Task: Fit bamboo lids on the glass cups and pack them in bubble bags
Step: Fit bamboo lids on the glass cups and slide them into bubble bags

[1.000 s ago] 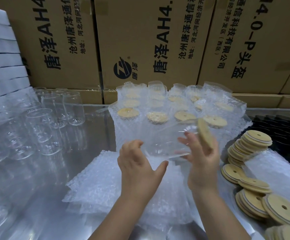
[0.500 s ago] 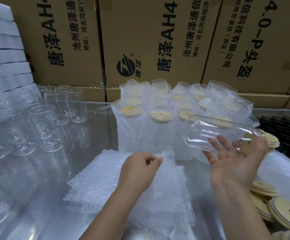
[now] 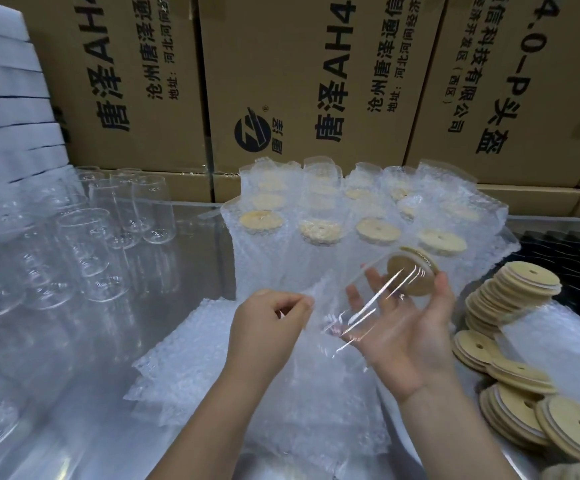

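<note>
The left hand's (image 3: 269, 322) fingertips (image 3: 299, 302) pinch the top edge of a bubble bag (image 3: 317, 288), lifting it, I'd guess, to pull the mouth open. The right hand (image 3: 406, 334) lies palm up with its fingers spread under a glass cup (image 3: 364, 308) and its thumb (image 3: 442, 289) hooked against the bamboo lid (image 3: 411, 276), which is already fitted. The cup lies on its side, base towards the bag, likely so it can slide in bottom first.

Below the hands is the pile of flat bags (image 3: 195, 358) on the metal table (image 3: 184, 271). Packed cups (image 3: 319, 230) stand behind, loose lids (image 3: 513, 292) are stacked to the right, bare glasses (image 3: 91, 244) wait on the left, and cardboard boxes (image 3: 299, 81) line the back.
</note>
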